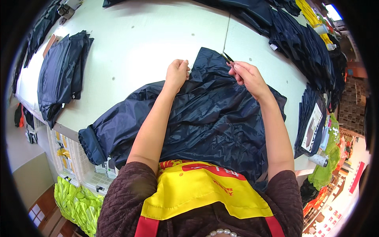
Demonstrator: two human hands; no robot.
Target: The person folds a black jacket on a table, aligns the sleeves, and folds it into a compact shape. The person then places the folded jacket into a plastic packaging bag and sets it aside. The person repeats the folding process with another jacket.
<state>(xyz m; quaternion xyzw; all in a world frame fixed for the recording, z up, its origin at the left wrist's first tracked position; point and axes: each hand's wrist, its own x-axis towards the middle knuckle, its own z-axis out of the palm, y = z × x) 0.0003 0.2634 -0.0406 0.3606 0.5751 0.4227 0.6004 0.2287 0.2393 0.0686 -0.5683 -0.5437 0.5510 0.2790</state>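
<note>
A dark navy jacket (205, 114) of thin shiny cloth lies spread on the white table (142, 43), one sleeve hanging over the near left edge. My left hand (177, 73) is closed in a fist, pinching the cloth near the collar. My right hand (246, 77) holds small thread snips (227, 57), their dark blades pointing up and left at the jacket's top edge. Both forearms reach out over the jacket. A yellow and red apron covers my front at the lower edge.
A stack of folded navy garments (59, 75) lies at the table's left. More navy garments (304, 43) are piled along the far right edge, with yellow cloth (312, 15) behind. A folded pile with a printed card (312, 126) sits at right. Neon-green cloth (79, 201) lies below the table.
</note>
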